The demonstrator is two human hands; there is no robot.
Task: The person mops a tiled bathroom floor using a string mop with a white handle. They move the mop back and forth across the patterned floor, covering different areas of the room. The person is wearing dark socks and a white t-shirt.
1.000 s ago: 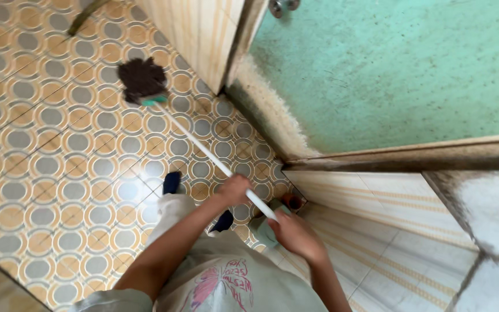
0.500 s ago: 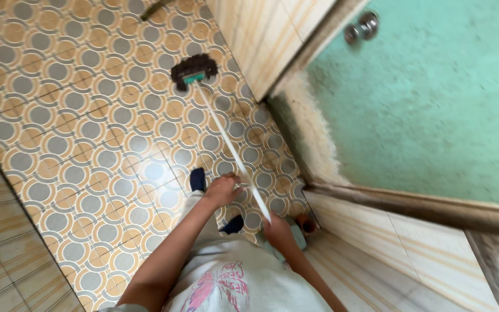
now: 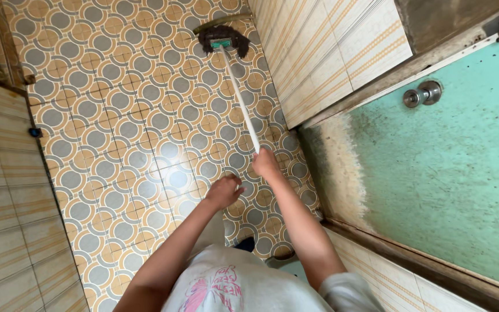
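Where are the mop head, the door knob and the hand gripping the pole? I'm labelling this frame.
mop head (image 3: 223, 38), head view, dark fibres.
door knob (image 3: 423, 93), head view, metal knob.
right hand (image 3: 265, 164), head view, knuckles.

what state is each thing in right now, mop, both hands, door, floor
mop: head down on the floor by the wall, handle slanting up to the right hand
right hand: shut on the mop handle's end
left hand: off the handle, fingers curled, holding nothing
door: green, grimy along its edge; open or shut unclear
floor: patterned tile, glossy
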